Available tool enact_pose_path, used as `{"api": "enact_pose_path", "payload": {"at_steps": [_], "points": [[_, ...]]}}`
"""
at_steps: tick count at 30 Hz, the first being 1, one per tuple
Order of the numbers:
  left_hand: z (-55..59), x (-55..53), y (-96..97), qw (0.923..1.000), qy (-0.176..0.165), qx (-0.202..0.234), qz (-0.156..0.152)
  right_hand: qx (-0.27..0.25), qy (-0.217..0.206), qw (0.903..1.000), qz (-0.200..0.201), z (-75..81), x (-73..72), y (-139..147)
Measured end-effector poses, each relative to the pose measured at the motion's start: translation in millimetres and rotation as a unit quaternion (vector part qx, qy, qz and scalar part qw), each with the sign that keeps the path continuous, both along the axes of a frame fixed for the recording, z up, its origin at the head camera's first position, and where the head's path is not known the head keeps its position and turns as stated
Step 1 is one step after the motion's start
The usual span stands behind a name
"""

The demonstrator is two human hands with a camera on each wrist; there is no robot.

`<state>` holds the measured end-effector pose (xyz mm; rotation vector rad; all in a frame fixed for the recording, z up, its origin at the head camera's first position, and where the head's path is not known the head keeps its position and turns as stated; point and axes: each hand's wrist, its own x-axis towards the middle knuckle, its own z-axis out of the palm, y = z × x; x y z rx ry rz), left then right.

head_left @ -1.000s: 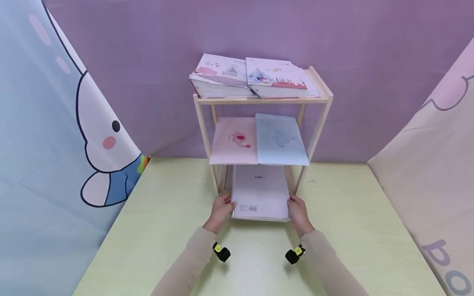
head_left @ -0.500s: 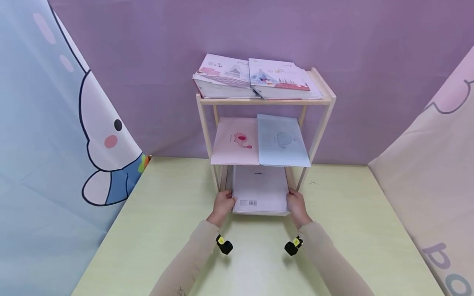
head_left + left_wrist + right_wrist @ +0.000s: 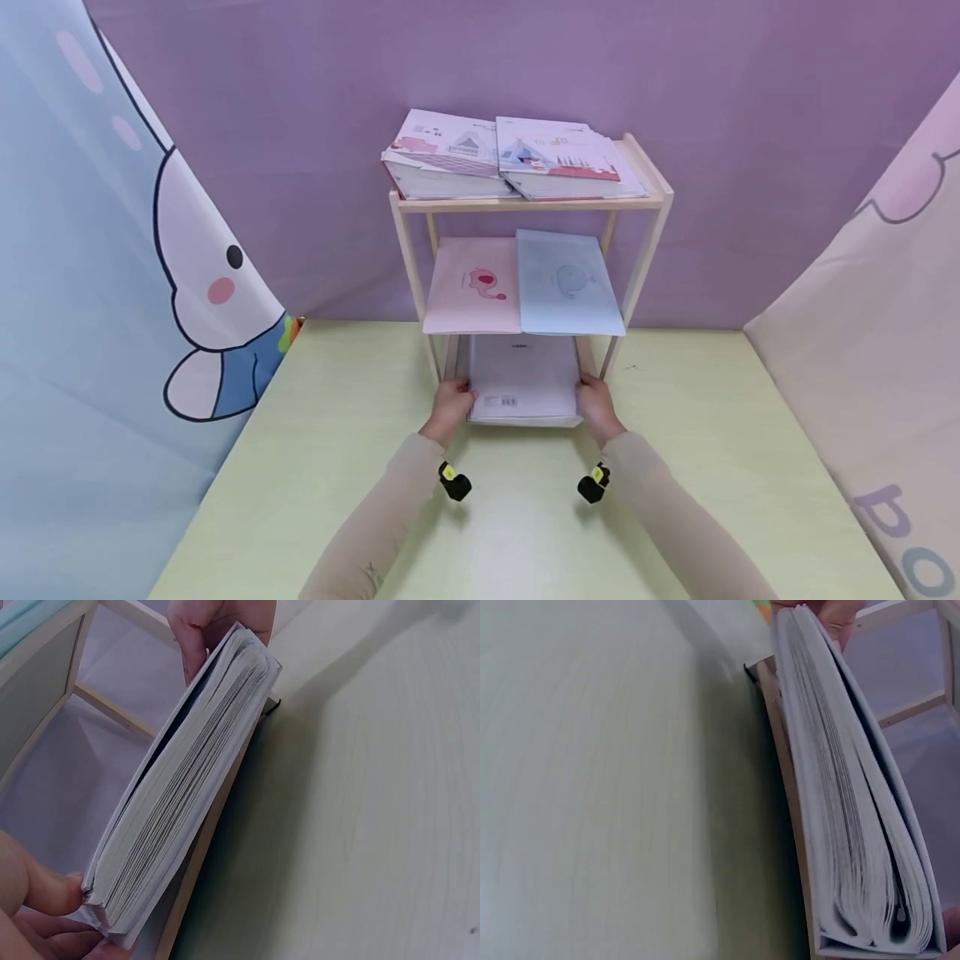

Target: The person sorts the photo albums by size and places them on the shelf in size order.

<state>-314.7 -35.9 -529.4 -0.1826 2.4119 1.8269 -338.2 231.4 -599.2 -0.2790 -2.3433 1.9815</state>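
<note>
A thick white hardcover book (image 3: 525, 379), with a barcode on its upper cover, lies partly inside the bottom level of a small wooden rack (image 3: 656, 242). My left hand (image 3: 450, 407) grips its left front corner; in the left wrist view the thumb of that hand (image 3: 45, 889) is on top and fingers are below. At the opposite front corner, my right hand (image 3: 597, 407) holds the book too. The page edges (image 3: 840, 787) face me in the right wrist view, just above the wooden shelf edge (image 3: 787, 772).
On the middle level lie a pink folder-like booklet (image 3: 472, 287) and a light blue one (image 3: 570, 283), side by side. Two stacks of picture-covered books, left (image 3: 450, 146) and right (image 3: 558, 154), fill the top. A purple backdrop (image 3: 300, 167) hangs behind the pale table (image 3: 337, 467).
Both hands have moved forward with the book, which has slid farther into the bottom level of the rack. The other books and booklets stay as they were.
</note>
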Motion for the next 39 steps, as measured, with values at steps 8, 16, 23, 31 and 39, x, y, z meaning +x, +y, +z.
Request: {"api": "enact_pose_path", "payload": {"at_steps": [8, 16, 23, 31, 39], "points": [[-0.4, -7.4, -0.7, 0.9996, 0.014, -0.025, -0.001, 0.025, -0.038, 0.9983, 0.035, 80.2, 31.6, -23], [4.6, -12.3, -1.1, 0.9998, -0.004, -0.018, 0.002, 0.014, 0.002, 0.9987, 0.049, 59.4, 15.6, -15], [1.3, -17.5, -2.8, 0.9998, 0.001, -0.016, 0.012, -0.034, 0.08, 0.9933, 0.076, -34.2, -36.4, 17], [1.4, -26.0, -1.7, 0.9999, 0.008, -0.011, 0.005, -0.052, 0.047, 0.9926, 0.099, -63.4, -70.3, 32], [-46.3, -61.7, -9.0, 0.999, 0.04, 0.014, 0.016, -0.101, 0.066, 0.986, 0.116, -80.7, -85.6, 42]]}}
